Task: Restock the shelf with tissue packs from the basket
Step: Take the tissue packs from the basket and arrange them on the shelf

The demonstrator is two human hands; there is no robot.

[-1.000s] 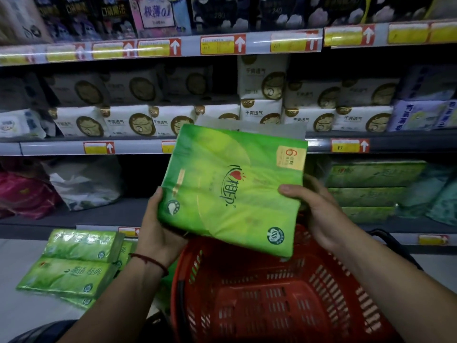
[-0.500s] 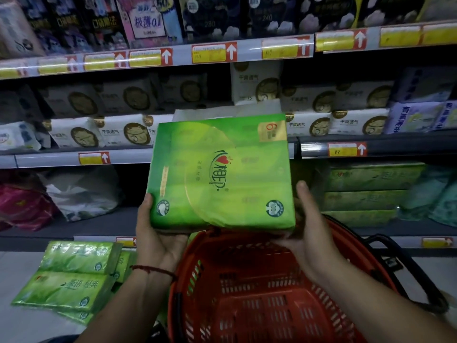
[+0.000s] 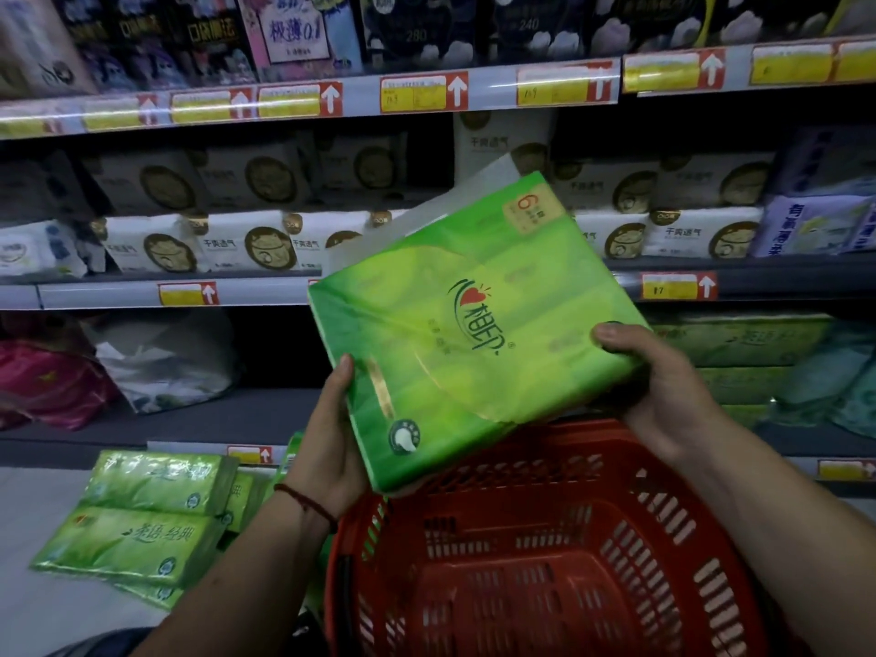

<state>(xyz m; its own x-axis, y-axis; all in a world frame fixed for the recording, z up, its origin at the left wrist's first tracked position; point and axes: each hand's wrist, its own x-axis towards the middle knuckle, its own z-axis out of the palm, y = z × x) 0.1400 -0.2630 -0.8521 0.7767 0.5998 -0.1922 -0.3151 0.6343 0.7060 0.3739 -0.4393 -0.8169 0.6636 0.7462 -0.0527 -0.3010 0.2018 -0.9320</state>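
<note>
A large green tissue pack (image 3: 455, 324) is held in the air above the red basket (image 3: 545, 561), tilted with its top right corner up. My left hand (image 3: 327, 433) grips its lower left edge and my right hand (image 3: 663, 386) holds its right side from below. The basket's inside looks empty. The bottom shelf (image 3: 246, 419) lies behind the pack, with green tissue packs (image 3: 744, 343) stacked at its right end.
More green tissue packs (image 3: 147, 523) lie piled on the floor at the left. Pink and white bags (image 3: 95, 362) sit on the bottom shelf's left part. The shelf above holds white packs (image 3: 227, 244), and the top shelf dark ones.
The pack has moved to the right and tilted clockwise, its right corner rising. Both hands shifted right with it, and my right thumb now lies on top of the pack.
</note>
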